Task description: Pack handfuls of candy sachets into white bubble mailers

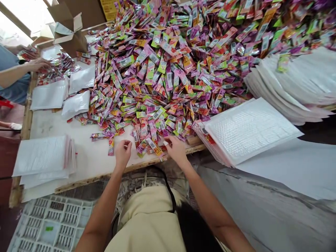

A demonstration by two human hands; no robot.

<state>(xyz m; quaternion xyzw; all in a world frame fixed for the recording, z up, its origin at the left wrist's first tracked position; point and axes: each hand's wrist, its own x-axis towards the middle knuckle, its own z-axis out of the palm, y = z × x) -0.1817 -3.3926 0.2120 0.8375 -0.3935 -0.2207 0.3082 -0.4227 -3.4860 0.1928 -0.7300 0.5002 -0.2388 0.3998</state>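
Colourful small packets lie in a large heap (157, 70) over the table, in pink, purple, green and orange. My left hand (123, 150) is at the front of the table, fingers curled together, just right of an upright-lying orange and purple packet (111, 145); whatever it holds, if anything, is hidden. Across a small cluster of packets, my right hand (173, 146) has its thumb and fingers close together at the table's front edge. Something small and white shows at its fingertips, too small to name. Between the hands lies a packet with a barcode (154, 146).
White padded envelopes are stacked at the left (40, 155) and right (252, 131), with more at the far right (301, 84). An open cardboard box (70, 38) stands at the back left. Another person's hand (39, 65) touches packets there. A white crate (49, 224) sits below.
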